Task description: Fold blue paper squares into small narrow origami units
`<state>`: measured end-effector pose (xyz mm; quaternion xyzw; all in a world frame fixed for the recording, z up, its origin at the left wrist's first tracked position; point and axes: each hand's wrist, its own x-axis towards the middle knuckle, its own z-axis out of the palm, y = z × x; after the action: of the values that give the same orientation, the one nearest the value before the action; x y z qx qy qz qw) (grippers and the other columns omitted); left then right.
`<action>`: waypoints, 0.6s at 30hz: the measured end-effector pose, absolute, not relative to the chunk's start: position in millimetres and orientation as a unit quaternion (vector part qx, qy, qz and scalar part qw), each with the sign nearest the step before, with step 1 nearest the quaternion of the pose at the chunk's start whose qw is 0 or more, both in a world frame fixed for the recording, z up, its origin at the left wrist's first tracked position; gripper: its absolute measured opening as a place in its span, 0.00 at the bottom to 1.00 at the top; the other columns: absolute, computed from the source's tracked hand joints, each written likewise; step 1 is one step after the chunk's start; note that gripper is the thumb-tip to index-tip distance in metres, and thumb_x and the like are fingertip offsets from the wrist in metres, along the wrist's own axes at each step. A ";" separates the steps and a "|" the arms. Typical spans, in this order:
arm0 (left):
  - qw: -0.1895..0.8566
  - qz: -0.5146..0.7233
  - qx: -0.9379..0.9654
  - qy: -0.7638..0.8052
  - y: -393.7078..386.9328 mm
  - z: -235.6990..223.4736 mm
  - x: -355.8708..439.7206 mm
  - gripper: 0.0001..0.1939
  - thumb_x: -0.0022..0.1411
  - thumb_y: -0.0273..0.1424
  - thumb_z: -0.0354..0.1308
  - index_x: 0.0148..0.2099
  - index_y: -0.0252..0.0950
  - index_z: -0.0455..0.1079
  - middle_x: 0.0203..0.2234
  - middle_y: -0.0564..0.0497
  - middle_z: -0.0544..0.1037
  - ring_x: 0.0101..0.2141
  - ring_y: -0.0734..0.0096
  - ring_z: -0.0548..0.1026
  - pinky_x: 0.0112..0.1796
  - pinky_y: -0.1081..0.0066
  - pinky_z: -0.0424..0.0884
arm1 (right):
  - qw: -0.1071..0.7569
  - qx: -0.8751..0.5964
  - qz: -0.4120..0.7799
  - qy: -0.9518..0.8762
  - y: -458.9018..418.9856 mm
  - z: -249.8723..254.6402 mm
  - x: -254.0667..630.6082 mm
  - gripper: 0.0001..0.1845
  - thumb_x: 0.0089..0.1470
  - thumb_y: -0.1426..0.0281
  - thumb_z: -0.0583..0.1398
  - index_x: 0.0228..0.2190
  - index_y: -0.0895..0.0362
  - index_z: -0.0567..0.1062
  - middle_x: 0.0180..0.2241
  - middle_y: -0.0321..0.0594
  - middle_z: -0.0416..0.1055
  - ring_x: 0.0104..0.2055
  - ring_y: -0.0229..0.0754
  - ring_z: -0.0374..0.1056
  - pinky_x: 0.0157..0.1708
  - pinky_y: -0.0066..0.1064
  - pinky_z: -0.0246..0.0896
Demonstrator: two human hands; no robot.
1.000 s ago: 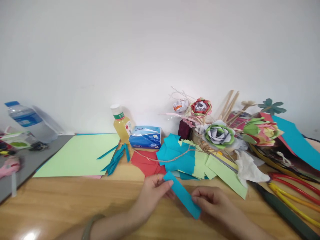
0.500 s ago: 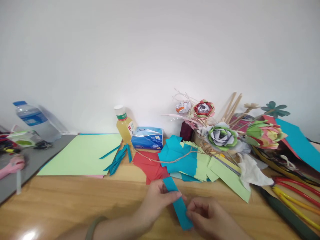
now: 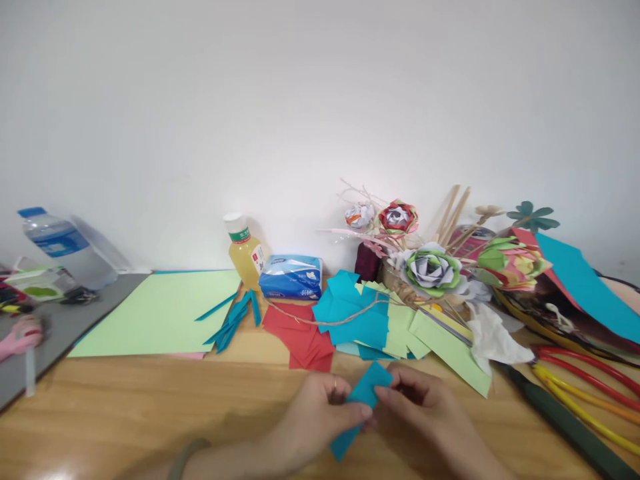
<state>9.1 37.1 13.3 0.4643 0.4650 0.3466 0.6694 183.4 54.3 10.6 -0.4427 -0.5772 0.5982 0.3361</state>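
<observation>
A narrow strip of blue paper [image 3: 369, 387] is held between my two hands above the wooden table, slanting from lower left to upper right. My left hand [image 3: 320, 410] pinches it near the middle, thumb on top and fingers behind. At the strip's upper right end, my right hand [image 3: 425, 400] grips the edge between thumb and fingers. Just beyond the hands lie blue paper pieces [image 3: 357, 327], red paper pieces [image 3: 303, 340] and light green paper pieces [image 3: 400, 327]. A thin brown twine or stem crosses over them.
Folded blue strips [image 3: 233, 323] lie beside large green sheets [image 3: 160, 313]. A juice bottle [image 3: 245, 257] and a tissue pack [image 3: 291, 277] stand near the wall. Paper flowers [image 3: 433, 270] fill the back right. Red-handled pliers or scissors [image 3: 580, 360] lie at right; a water bottle [image 3: 65, 243] leans at left.
The blue strip has turned from slanting down to the right to slanting up to the right. My right hand has moved up from its lower end to its upper end.
</observation>
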 end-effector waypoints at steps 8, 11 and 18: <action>0.649 0.391 0.439 0.482 46.0 8.3 5.8 0.16 0.43 0.40 0.65 0.24 0.33 0.67 0.20 0.52 0.75 0.22 0.74 0.70 0.28 0.73 0.64 | 0.382 -0.516 0.553 -0.532 72.9 18.6 198.7 0.23 0.44 0.48 0.61 0.20 0.56 0.64 0.19 0.31 0.59 0.21 0.34 0.56 0.21 0.26 0.50; 0.661 0.398 0.426 0.473 45.3 7.3 8.5 0.19 0.45 0.44 0.64 0.27 0.35 0.63 0.21 0.50 0.76 0.22 0.72 0.72 0.27 0.72 0.66 | 0.359 -0.507 0.565 -0.543 69.9 14.2 193.1 0.23 0.44 0.48 0.60 0.22 0.56 0.68 0.21 0.34 0.64 0.24 0.37 0.60 0.23 0.28 0.54; 0.683 0.392 0.428 0.443 40.6 9.4 9.9 0.19 0.46 0.43 0.64 0.28 0.34 0.62 0.19 0.51 0.75 0.22 0.72 0.73 0.27 0.73 0.67 | 0.303 -0.470 0.589 -0.583 59.0 8.4 179.3 0.25 0.42 0.48 0.61 0.23 0.59 0.77 0.24 0.41 0.72 0.26 0.41 0.65 0.26 0.31 0.59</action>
<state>9.9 40.6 9.4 0.4279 0.4429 0.3918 0.6835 179.3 59.0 8.4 -0.4703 -0.5834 0.5885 0.3035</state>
